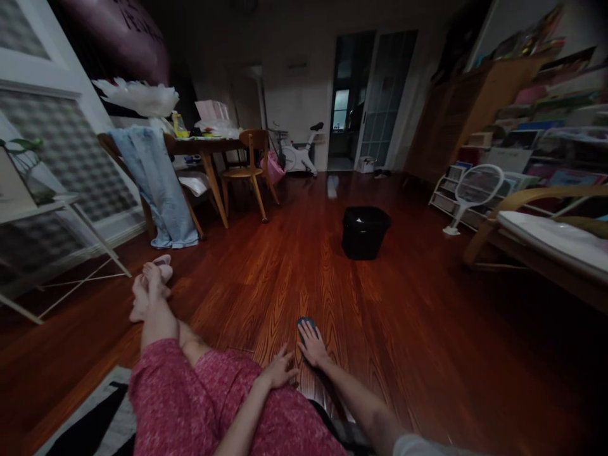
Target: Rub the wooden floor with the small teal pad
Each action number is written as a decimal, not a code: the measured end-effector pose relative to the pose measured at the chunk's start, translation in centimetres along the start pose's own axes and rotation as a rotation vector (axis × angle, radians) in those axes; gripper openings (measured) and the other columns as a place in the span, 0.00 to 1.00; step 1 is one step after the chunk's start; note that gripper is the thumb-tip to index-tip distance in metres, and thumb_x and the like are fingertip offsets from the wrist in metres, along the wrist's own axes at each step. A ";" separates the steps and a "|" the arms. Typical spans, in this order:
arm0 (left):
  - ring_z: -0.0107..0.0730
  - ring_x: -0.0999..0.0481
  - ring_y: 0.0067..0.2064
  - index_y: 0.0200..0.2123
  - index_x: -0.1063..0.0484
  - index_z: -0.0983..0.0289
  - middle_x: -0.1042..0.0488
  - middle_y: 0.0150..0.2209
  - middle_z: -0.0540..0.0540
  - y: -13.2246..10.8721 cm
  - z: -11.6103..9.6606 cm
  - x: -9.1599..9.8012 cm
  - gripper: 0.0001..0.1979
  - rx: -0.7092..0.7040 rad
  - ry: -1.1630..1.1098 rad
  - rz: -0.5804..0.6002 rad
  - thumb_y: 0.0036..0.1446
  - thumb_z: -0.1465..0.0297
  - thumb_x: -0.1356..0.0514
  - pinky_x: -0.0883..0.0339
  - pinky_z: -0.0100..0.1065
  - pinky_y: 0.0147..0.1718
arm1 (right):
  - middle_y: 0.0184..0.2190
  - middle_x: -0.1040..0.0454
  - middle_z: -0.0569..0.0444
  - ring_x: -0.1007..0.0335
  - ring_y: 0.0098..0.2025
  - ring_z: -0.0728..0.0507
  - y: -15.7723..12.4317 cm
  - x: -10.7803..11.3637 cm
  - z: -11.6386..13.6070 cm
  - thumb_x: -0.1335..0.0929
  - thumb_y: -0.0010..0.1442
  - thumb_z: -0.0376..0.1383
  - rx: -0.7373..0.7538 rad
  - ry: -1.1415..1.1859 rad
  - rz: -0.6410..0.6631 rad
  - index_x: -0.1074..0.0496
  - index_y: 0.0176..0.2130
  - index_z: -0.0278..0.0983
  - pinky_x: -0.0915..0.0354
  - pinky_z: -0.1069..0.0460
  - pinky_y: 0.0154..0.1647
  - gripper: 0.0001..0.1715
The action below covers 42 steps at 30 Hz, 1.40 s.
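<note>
I sit on a wooden floor (389, 329) with my legs in pink trousers (199, 399) stretched to the left. My left hand (279, 370) rests on my thigh, fingers spread and flat, holding nothing. My right hand (311, 345) lies on the floor just ahead of it, its fingers laid over a small dark flat object (306, 323) that I cannot identify. Whether the fingers grip it or only rest on it is unclear.
A black bin (363, 233) stands mid-floor. A wooden table (204, 149) with chairs and a hanging blue cloth (154, 187) is at back left. A white folding stand (57, 253) is left; a wooden lounger (536, 244), racket-shaped swatter (475, 190) and bookshelves are right. A striped rug (90, 424) lies under me.
</note>
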<state>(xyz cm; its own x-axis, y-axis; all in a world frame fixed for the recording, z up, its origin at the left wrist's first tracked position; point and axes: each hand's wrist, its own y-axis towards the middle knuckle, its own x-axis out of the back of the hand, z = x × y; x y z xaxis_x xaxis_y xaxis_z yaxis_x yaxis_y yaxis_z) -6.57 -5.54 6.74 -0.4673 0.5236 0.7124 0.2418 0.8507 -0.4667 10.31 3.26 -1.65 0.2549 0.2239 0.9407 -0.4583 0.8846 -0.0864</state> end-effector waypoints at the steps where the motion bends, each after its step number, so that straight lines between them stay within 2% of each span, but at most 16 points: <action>1: 0.49 0.52 0.73 0.71 0.47 0.61 0.62 0.75 0.60 0.0 0.0 0.0 0.40 0.008 0.000 0.004 0.60 0.50 0.45 0.55 0.45 0.70 | 0.74 0.57 0.51 0.65 0.75 0.41 0.1 -0.2 0.2 0.45 0.69 0.44 -0.018 0.008 -0.003 0.55 0.73 0.40 0.63 0.39 0.73 0.37; 5: 0.51 0.52 0.72 0.71 0.47 0.63 0.63 0.75 0.62 0.1 -0.2 0.0 0.41 0.024 0.001 0.011 0.60 0.51 0.45 0.57 0.45 0.70 | 0.74 0.58 0.54 0.65 0.75 0.40 -2.3 -2.3 -0.4 0.46 0.70 0.46 0.051 0.028 -0.026 0.55 0.73 0.42 0.62 0.39 0.74 0.36; 9: 0.50 0.53 0.73 0.71 0.48 0.64 0.64 0.75 0.62 0.0 -0.4 0.1 0.39 0.024 0.006 0.012 0.60 0.54 0.44 0.59 0.46 0.70 | 0.75 0.60 0.58 0.66 0.75 0.43 -8.2 -4.3 -2.6 0.45 0.70 0.49 0.157 0.007 -0.007 0.59 0.73 0.48 0.61 0.40 0.74 0.37; 12: 0.51 0.52 0.73 0.71 0.48 0.63 0.65 0.75 0.62 -0.2 -0.4 0.1 0.39 0.033 -0.002 0.010 0.61 0.55 0.45 0.59 0.47 0.70 | 0.75 0.59 0.60 0.64 0.75 0.43 -12.7 -4.9 -3.9 0.45 0.71 0.50 0.168 0.007 -0.002 0.62 0.72 0.51 0.60 0.41 0.74 0.37; 15: 0.53 0.52 0.72 0.70 0.46 0.63 0.64 0.75 0.61 -0.1 -0.2 0.0 0.40 0.022 -0.011 0.000 0.60 0.52 0.44 0.60 0.47 0.70 | 0.75 0.60 0.62 0.65 0.75 0.44 -14.6 -4.8 -4.4 0.47 0.72 0.49 0.144 0.033 -0.006 0.65 0.72 0.52 0.60 0.41 0.74 0.35; 18: 0.54 0.51 0.72 0.70 0.45 0.63 0.63 0.75 0.61 0.1 0.1 -0.2 0.41 0.005 -0.026 -0.003 0.59 0.49 0.44 0.57 0.48 0.70 | 0.75 0.61 0.61 0.67 0.75 0.44 -13.0 -4.5 -4.1 0.46 0.71 0.48 0.132 0.019 -0.017 0.64 0.72 0.50 0.62 0.41 0.74 0.36; 22: 0.51 0.51 0.72 0.70 0.45 0.61 0.63 0.75 0.59 0.2 0.3 -0.2 0.42 -0.009 -0.034 -0.003 0.58 0.47 0.44 0.56 0.47 0.70 | 0.75 0.58 0.58 0.66 0.75 0.44 -7.0 -2.7 -2.9 0.46 0.70 0.48 0.085 -0.015 -0.037 0.59 0.72 0.48 0.62 0.40 0.73 0.36; 26: 0.48 0.51 0.73 0.70 0.46 0.61 0.63 0.75 0.59 0.0 0.0 0.0 0.41 0.002 -0.021 0.001 0.59 0.47 0.45 0.55 0.46 0.70 | 0.74 0.58 0.54 0.67 0.75 0.43 -1.5 -0.4 -0.6 0.47 0.70 0.45 -0.038 -0.008 -0.015 0.56 0.73 0.42 0.64 0.39 0.73 0.36; 28: 0.46 0.51 0.73 0.70 0.46 0.63 0.63 0.75 0.60 -0.1 -0.1 0.1 0.41 0.004 -0.018 -0.002 0.60 0.50 0.45 0.54 0.43 0.70 | 0.74 0.58 0.52 0.67 0.75 0.42 -0.3 0.0 0.3 0.47 0.69 0.44 -0.093 -0.003 -0.011 0.55 0.73 0.40 0.65 0.38 0.73 0.36; 30: 0.45 0.52 0.73 0.71 0.47 0.63 0.64 0.75 0.60 -0.1 -0.1 0.0 0.40 0.003 -0.019 -0.001 0.60 0.52 0.45 0.54 0.42 0.69 | 0.74 0.59 0.52 0.67 0.75 0.41 -0.6 -0.4 0.5 0.47 0.70 0.44 -0.094 0.008 -0.011 0.54 0.72 0.39 0.65 0.38 0.73 0.36; 33: 0.47 0.52 0.73 0.71 0.47 0.63 0.64 0.75 0.60 0.1 0.0 -0.1 0.40 0.002 -0.026 -0.004 0.60 0.52 0.45 0.54 0.43 0.69 | 0.74 0.57 0.53 0.66 0.75 0.41 -3.2 -1.9 -0.8 0.46 0.70 0.45 0.029 0.028 -0.023 0.53 0.72 0.41 0.63 0.38 0.74 0.36; 36: 0.50 0.51 0.72 0.71 0.47 0.64 0.64 0.75 0.62 0.1 0.0 -0.2 0.40 0.000 -0.028 -0.012 0.60 0.52 0.44 0.55 0.45 0.70 | 0.74 0.57 0.55 0.65 0.75 0.42 -7.5 -3.0 -3.2 0.45 0.70 0.47 0.128 0.033 -0.019 0.54 0.72 0.45 0.61 0.38 0.74 0.35; 39: 0.51 0.51 0.72 0.71 0.48 0.66 0.64 0.75 0.63 -0.1 -0.1 0.0 0.41 0.000 -0.025 -0.011 0.60 0.53 0.44 0.56 0.45 0.70 | 0.74 0.57 0.57 0.65 0.75 0.43 -11.9 -3.5 -5.3 0.47 0.71 0.47 0.052 0.006 -0.017 0.55 0.72 0.45 0.61 0.38 0.74 0.35; 42: 0.52 0.50 0.72 0.71 0.47 0.65 0.65 0.75 0.62 -0.1 0.0 0.0 0.41 -0.004 -0.037 -0.004 0.60 0.52 0.44 0.55 0.45 0.70 | 0.74 0.57 0.58 0.66 0.75 0.43 -14.7 -4.2 -6.3 0.49 0.71 0.47 -0.044 -0.031 -0.057 0.54 0.72 0.45 0.60 0.38 0.74 0.34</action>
<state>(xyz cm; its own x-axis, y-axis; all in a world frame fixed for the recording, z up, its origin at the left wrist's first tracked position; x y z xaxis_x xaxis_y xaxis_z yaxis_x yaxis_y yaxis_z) -6.62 -5.59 6.74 -0.4992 0.5178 0.6948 0.2426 0.8532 -0.4616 21.37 -8.12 -6.37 0.2532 0.1602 0.9540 -0.4061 0.9127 -0.0455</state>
